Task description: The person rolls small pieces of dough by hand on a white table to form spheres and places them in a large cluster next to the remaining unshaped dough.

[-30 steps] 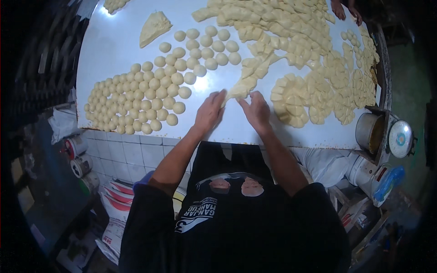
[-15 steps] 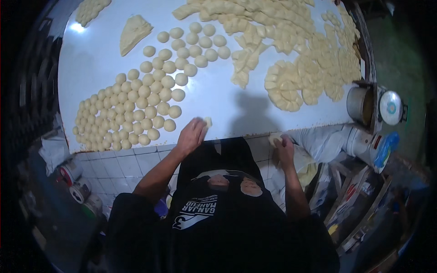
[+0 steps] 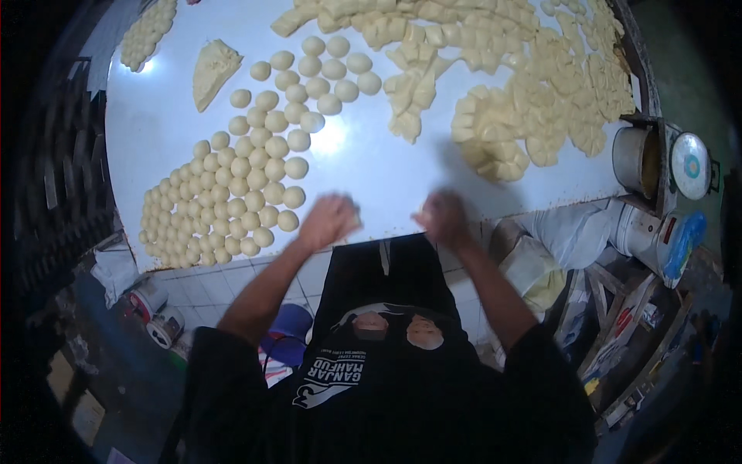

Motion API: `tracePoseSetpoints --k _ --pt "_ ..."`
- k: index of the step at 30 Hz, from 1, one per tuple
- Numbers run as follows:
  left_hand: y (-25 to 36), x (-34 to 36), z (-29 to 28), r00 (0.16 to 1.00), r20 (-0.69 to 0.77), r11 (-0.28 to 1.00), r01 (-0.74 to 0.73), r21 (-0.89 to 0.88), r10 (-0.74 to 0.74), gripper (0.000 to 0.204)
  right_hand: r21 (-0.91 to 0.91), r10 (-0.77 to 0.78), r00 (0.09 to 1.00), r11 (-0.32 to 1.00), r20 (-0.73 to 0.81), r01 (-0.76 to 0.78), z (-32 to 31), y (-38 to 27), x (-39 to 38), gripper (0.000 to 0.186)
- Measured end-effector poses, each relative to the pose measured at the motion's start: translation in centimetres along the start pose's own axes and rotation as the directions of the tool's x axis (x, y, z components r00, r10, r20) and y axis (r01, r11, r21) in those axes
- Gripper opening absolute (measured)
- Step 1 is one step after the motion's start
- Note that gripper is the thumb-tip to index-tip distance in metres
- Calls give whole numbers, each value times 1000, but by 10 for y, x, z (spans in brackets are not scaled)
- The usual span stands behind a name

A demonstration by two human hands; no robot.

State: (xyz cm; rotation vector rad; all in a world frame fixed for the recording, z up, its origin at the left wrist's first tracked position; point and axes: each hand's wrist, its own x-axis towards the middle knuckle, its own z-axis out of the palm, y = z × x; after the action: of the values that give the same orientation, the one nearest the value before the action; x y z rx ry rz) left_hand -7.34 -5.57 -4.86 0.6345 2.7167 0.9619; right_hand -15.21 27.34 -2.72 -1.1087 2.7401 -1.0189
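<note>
- Tabletop (image 3: 379,178), white, one; far edge out of frame, front edge bent by the lens and running close below both hands. Bare room: a strip down the middle, widening toward the front.
- Cut dough (image 3: 553,100), one joined spread of lobed strips, far right; cut off at the top, pieces too merged to count, near lobes in shadow.
- Field of dough balls (image 3: 240,166), one, left half; dozens, the leftmost crowded too small for an exact count.
- Pot (image 3: 630,158), metal, one, at the right corner; interior dim.
- Lid (image 3: 690,166), round, one, just beyond the pot.
- Ball cluster (image 3: 148,35), one, upper left, tightly packed; individual balls hard to count.
- Dough wedge (image 3: 214,73), one, lying apart, bare surface around it.
- Hands, two, blurred, near the front edge, a clear gap between. Left hand (image 3: 328,220): curled round a piece, just beside the nearest balls. Right hand (image 3: 444,216): likewise curled.
- Left dough piece (image 3: 355,221) and right dough piece (image 3: 420,209), one per hand, mostly hidden by fingers.
</note>
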Motion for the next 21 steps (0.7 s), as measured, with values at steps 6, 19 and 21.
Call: tracePoseSetpoints --k 6,19,21 --pt "78 88 53 885 -405 967 254 3 -231 21 -199 269 958 938 -103 -285 37 -10 41 30" --pt "38 27 19 986 -169 994 -7 -107 -11 18 -113 17 999 993 28 -13 6 3 -8 29" --pt "5 29 -5 997 -60 992 60 107 -53 24 -157 -42 997 986 59 51 -5 28 -9 31"
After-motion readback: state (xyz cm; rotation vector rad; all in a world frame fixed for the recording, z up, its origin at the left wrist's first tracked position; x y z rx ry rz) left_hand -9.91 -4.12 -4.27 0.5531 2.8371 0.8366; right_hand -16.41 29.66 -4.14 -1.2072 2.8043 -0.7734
